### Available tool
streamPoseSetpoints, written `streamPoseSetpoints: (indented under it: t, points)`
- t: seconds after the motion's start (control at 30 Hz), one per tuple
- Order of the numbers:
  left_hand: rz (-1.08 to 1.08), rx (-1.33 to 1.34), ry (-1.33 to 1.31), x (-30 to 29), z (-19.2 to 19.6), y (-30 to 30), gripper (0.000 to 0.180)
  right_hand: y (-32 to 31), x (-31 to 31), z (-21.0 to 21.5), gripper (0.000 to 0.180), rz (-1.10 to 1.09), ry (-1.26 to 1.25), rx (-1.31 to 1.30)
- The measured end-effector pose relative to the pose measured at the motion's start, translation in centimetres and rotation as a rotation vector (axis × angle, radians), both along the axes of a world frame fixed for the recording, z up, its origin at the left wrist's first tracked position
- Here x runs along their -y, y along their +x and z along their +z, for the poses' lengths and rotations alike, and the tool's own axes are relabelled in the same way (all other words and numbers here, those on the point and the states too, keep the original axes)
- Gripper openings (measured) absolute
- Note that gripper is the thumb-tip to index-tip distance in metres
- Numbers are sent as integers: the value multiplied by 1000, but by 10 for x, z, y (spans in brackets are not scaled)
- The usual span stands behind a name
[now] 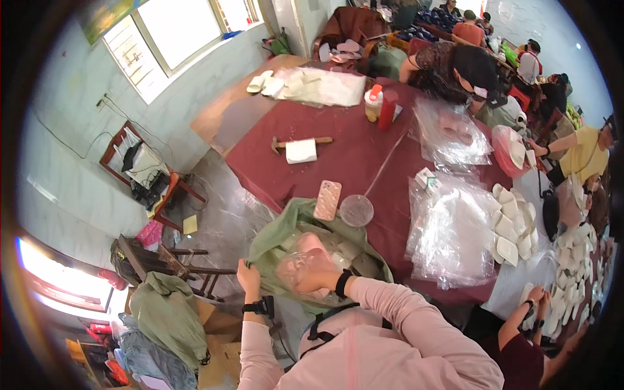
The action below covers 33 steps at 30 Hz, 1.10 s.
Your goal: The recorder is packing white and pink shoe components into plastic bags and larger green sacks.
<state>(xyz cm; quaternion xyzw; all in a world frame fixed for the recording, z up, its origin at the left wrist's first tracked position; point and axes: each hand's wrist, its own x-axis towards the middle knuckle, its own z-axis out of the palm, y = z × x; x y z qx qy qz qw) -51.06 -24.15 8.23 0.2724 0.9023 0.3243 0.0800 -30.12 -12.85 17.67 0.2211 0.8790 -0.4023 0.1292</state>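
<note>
At the table's near edge sits a green sack (pixel 266 242) with its mouth spread wide. My left hand (pixel 248 274) is closed on the sack's left rim. Inside the sack is a clear plastic bag with a pink slipper-like item (pixel 314 250) in it, among other wrapped pieces. My right hand (pixel 313 281) reaches into the sack against this bag; its fingers are hidden by plastic, so I cannot tell whether they grip it. A patterned phone (pixel 327 200) rests by the sack's far rim, beside a round clear tub (pixel 356 210).
The red-covered table (pixel 354 159) bears a hammer (pixel 302 141), a white block (pixel 301 151), a red bottle (pixel 387 109) and stacked clear bags (pixel 448 240). Pale slippers (pixel 513 224) lie to the right. Co-workers sit around the far and right sides. A chair (pixel 146 169) stands left.
</note>
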Motion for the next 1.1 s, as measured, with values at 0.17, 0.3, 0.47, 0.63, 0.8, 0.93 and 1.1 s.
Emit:
streamPoseSetpoints:
  t: [0.17, 0.3, 0.47, 0.63, 0.8, 0.93, 1.1]
  points:
    - [66, -17, 167, -22, 4, 12, 18, -17, -2, -57, 24, 383, 235, -409]
    - [35, 39, 186, -28, 17, 26, 21, 23, -2, -166, 35, 53, 75, -75]
    - [91, 66, 207, -20, 5, 22, 24, 52, 1, -143, 46, 179, 117, 225]
    - [141, 63, 148, -38, 25, 34, 28, 80, -6, -159, 59, 1, 90, 100]
    - [23, -123, -148, -45, 38, 51, 25, 126, -18, -160, 66, -7, 282, 119]
    - [-138, -555, -290, -60, 45, 54, 21, 177, -30, -170, 54, -114, 119, 15]
    - [-311, -698, -58, -106, 53, 110, 30, 249, -33, -130, 44, -410, 61, -35]
